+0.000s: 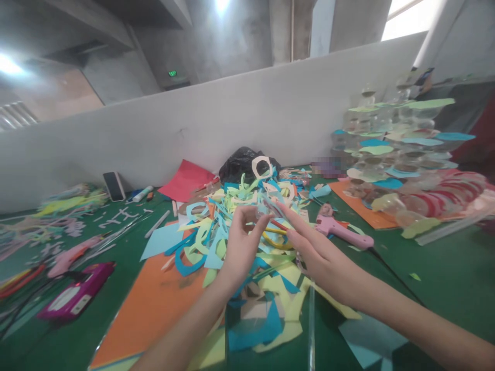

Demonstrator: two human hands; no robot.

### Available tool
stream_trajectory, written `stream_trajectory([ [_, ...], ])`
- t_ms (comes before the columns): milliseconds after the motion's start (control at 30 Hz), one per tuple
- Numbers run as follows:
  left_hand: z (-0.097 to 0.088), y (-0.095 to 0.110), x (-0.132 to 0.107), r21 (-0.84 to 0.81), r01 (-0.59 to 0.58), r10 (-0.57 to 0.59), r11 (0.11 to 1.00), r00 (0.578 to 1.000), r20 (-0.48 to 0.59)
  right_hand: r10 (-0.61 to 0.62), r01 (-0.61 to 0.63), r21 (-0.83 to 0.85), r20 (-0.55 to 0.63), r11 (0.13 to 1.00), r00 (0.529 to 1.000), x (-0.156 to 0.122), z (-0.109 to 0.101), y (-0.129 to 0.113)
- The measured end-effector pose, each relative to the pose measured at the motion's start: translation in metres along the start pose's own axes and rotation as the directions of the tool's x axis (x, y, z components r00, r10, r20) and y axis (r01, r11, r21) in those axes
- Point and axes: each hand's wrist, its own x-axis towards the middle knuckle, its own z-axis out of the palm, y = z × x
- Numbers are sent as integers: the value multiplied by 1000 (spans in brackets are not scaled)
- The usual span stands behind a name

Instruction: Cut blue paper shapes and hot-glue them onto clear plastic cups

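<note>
My left hand (243, 234) is closed, thumb and fingers pinching a small clear plastic piece (266, 205) above the heap of paper scraps. My right hand (319, 252) comes in from the right with its fingers stretched out, the foremost fingertip at the plastic piece. A red strip and a yellow curved piece (276, 242) show just under the right fingers; whether they are touched I cannot tell. Coloured paper offcuts (199, 237) in blue, green, yellow and cream lie below and behind both hands. A pink glue gun (346, 233) rests beside the right hand.
A tiered stack of clear cups with paper shapes (402, 139) stands at right. Orange sheets (150, 304) lie front left. Another pink glue gun (73, 255), a magenta box (79, 291) and a phone (114, 186) are left. A black plastic bag (242, 162) sits by the white partition (154, 129).
</note>
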Motion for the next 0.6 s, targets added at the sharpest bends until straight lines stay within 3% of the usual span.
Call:
stream_trajectory([
  [600, 0, 0, -1, 38, 3, -4, 999, 1000, 16, -16, 17, 55, -29, 998, 999, 1, 0, 6],
])
